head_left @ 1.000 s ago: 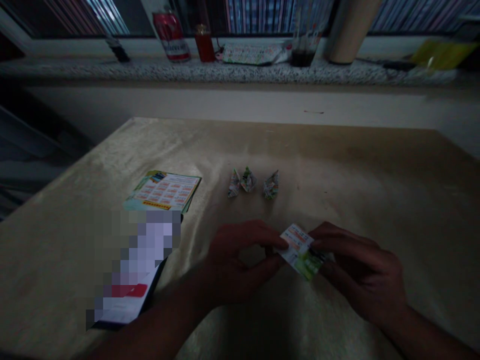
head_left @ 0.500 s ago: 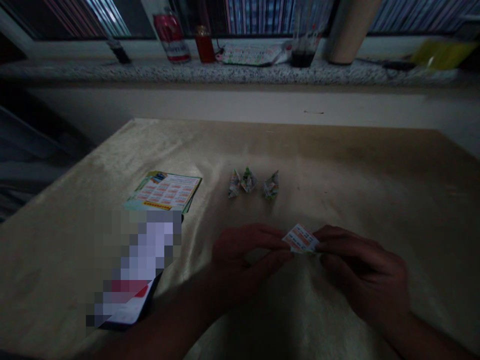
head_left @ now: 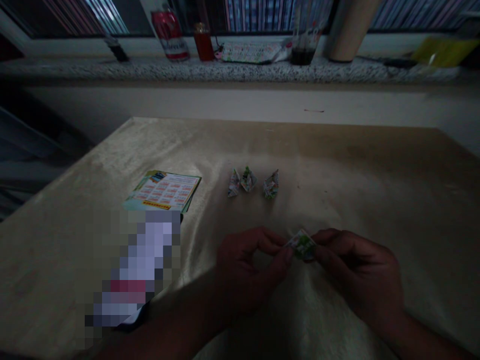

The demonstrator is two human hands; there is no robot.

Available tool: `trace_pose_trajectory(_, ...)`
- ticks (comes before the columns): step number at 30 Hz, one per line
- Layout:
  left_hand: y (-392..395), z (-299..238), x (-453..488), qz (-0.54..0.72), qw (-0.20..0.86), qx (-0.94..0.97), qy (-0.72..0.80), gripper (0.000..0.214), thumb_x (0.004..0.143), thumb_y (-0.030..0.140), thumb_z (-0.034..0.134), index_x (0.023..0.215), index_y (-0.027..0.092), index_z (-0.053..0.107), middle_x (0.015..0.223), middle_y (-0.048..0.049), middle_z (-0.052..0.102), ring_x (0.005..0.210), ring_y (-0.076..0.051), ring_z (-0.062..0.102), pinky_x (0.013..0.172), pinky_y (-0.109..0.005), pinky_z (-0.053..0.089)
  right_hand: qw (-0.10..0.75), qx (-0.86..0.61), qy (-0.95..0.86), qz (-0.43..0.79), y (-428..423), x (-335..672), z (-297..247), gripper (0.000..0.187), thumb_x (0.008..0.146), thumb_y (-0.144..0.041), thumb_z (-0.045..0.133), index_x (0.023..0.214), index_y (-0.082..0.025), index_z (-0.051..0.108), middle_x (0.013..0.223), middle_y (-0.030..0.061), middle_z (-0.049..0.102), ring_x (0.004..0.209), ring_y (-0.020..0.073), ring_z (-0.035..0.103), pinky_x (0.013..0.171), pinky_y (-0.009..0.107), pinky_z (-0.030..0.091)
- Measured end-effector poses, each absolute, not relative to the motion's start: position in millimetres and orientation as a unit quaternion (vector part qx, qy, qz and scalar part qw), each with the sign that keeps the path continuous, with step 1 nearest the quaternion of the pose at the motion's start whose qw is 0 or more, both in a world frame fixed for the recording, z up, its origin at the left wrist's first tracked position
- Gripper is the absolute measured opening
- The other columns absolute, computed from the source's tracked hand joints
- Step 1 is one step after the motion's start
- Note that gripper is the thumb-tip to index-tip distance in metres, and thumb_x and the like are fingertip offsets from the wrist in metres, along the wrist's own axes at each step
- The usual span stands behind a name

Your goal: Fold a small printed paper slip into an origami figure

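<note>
A small folded paper (head_left: 303, 245), diamond-shaped with green and white print, is held over the near part of the table. My left hand (head_left: 251, 262) pinches its left corner between thumb and fingers. At the right corner, my right hand (head_left: 358, 267) has a similar pinch on it. Beyond my hands stand three little folded paper pieces: one on the left (head_left: 233, 183), one close beside it (head_left: 248, 180), and one apart to the right (head_left: 271, 184).
A stack of printed sheets (head_left: 165, 190) lies on the cloth-covered table (head_left: 337, 165) at left, with a phone (head_left: 138, 270), mostly blurred out, in front. On the windowsill (head_left: 247, 72) stand a red can (head_left: 169, 35), a red jar (head_left: 204, 44), a glass (head_left: 303, 52) and a tall cylinder (head_left: 352, 30).
The paper in my hands now shows a green and white face instead of the white one with orange and blue print. Both hands have shifted slightly and still pinch it.
</note>
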State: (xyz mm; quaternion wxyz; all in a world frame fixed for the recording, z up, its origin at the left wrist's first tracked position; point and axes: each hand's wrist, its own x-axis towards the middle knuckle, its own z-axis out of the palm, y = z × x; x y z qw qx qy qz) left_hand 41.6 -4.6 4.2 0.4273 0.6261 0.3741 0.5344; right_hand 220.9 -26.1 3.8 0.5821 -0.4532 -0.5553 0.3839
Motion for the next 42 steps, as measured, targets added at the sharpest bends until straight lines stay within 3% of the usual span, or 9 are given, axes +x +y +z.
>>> trace_pose_trajectory(11,-7,-3,41,0.522,0.455,0.629,0.353,0.022,0.081,0.011,0.069,0.065,0.017,0.056,0.066,0.0017,0.062,0.057,-0.009,0.057,0.055,-0.021,0.047,0.563,-0.459,-0.577,0.373,-29,221,2,0.025,0.083,-0.01,0.072,0.062,-0.019,0.063,0.067,-0.0026,0.074,0.059,0.0081,0.07,0.056,0.013,0.056)
trace_pose_trajectory(14,-5,-4,38,0.518,0.448,0.646,0.336,0.01,0.084,0.008,0.069,0.087,0.018,0.067,0.07,0.0023,0.064,0.062,-0.01,0.059,0.06,-0.022,0.049,0.562,-0.465,-0.571,0.378,-28,221,1,0.027,0.083,-0.011,0.072,0.059,-0.019,0.061,0.067,-0.0017,0.073,0.058,0.0086,0.069,0.054,0.014,0.055)
trace_pose_trajectory(17,-2,-3,34,0.478,0.414,0.714,0.299,0.022,0.09,0.009,0.065,0.109,0.019,0.072,0.076,0.0005,0.068,0.063,-0.009,0.059,0.062,-0.021,0.049,0.564,-0.46,-0.563,0.391,-27,221,1,0.027,0.083,-0.01,0.071,0.06,-0.019,0.061,0.067,-0.0014,0.073,0.058,0.0087,0.068,0.054,0.015,0.055)
trace_pose_trajectory(22,-1,0,32,0.419,0.407,0.743,0.327,0.023,0.096,0.014,0.06,0.114,0.018,0.073,0.091,-0.0041,0.076,0.078,-0.013,0.071,0.073,-0.024,0.054,0.56,-0.487,-0.544,0.391,-26,223,3,0.014,0.082,-0.011,0.072,0.078,-0.023,0.068,0.067,-0.0042,0.073,0.058,0.0085,0.07,0.055,0.012,0.056)
trace_pose_trajectory(28,1,5,29,0.415,0.448,0.705,0.36,0.028,0.08,0.018,0.078,0.107,0.018,0.076,0.093,-0.0048,0.08,0.08,-0.018,0.074,0.073,-0.027,0.058,0.519,-0.463,-0.648,0.312,-27,231,1,0.029,0.075,-0.01,0.08,0.098,-0.027,0.075,0.08,-0.0022,0.077,0.065,0.0121,0.072,0.059,0.017,0.059)
trace_pose_trajectory(36,3,3,28,0.42,0.446,0.722,0.322,0.01,0.089,0.02,0.073,0.097,0.019,0.079,0.08,-0.0028,0.079,0.066,-0.013,0.072,0.063,-0.021,0.054,0.484,-0.405,-0.727,0.271,-19,233,-1,0.017,0.084,-0.012,0.077,0.099,-0.019,0.077,0.092,0.0067,0.075,0.081,0.0177,0.074,0.066,0.025,0.062)
trace_pose_trajectory(39,2,3,28,0.406,0.471,0.711,0.328,0.006,0.089,0.019,0.073,0.087,0.017,0.078,0.073,-0.0018,0.077,0.062,-0.012,0.069,0.059,-0.02,0.052,0.466,-0.378,-0.746,0.29,-20,233,-2,0.014,0.087,-0.01,0.073,0.099,-0.017,0.076,0.09,0.0068,0.074,0.077,0.0157,0.074,0.064,0.023,0.061)
trace_pose_trajectory(42,1,2,27,0.4,0.471,0.718,0.321,0.015,0.09,0.022,0.072,0.078,0.015,0.075,0.063,0.0011,0.07,0.053,-0.009,0.061,0.052,-0.018,0.046,0.458,-0.374,-0.755,0.285,-24,233,-1,0.013,0.088,-0.007,0.07,0.097,-0.017,0.074,0.085,0.0046,0.073,0.069,0.0132,0.071,0.057,0.021,0.057)
